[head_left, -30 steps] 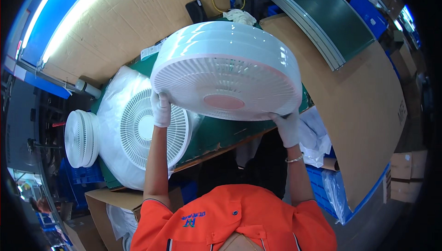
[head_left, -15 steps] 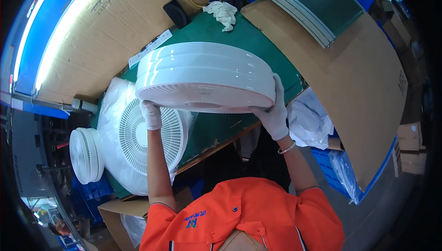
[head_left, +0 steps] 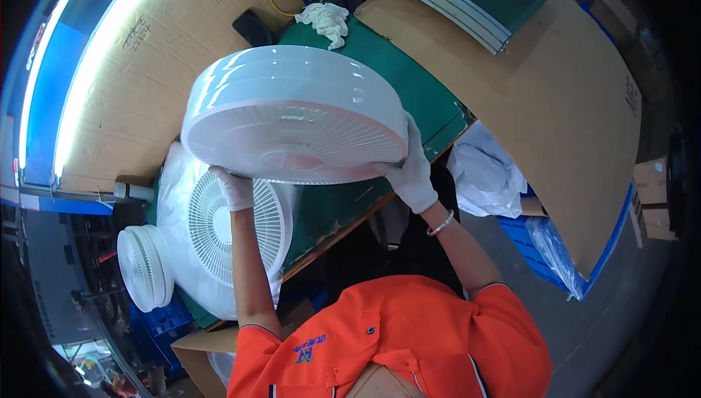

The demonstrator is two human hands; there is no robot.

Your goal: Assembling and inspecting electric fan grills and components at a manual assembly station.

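Note:
Both gloved hands hold up a large round white fan housing (head_left: 292, 128), tilted so its slatted grille face shows toward me. My left hand (head_left: 234, 188) grips its lower left rim, with the fingers partly hidden behind it. My right hand (head_left: 410, 171) clasps the right rim, thumb underneath and fingers up the side wall. Below and left of the housing lies a white round fan grille (head_left: 207, 226) on clear plastic wrap (head_left: 175, 201), partly covered by my left forearm. A stack of smaller white grilles (head_left: 144, 266) stands at the far left.
The green worktable (head_left: 409, 69) carries a crumpled white cloth (head_left: 323, 21) at the back. Cardboard sheets stand at left (head_left: 175, 55) and right (head_left: 533, 113). A blue crate (head_left: 527, 241) and white plastic bags (head_left: 483, 168) sit at the right. An open carton (head_left: 193, 358) is at lower left.
The fan housing has shifted left and tilted further, so more of its grille face shows. Both hands have moved left with it, still gripping the rim.

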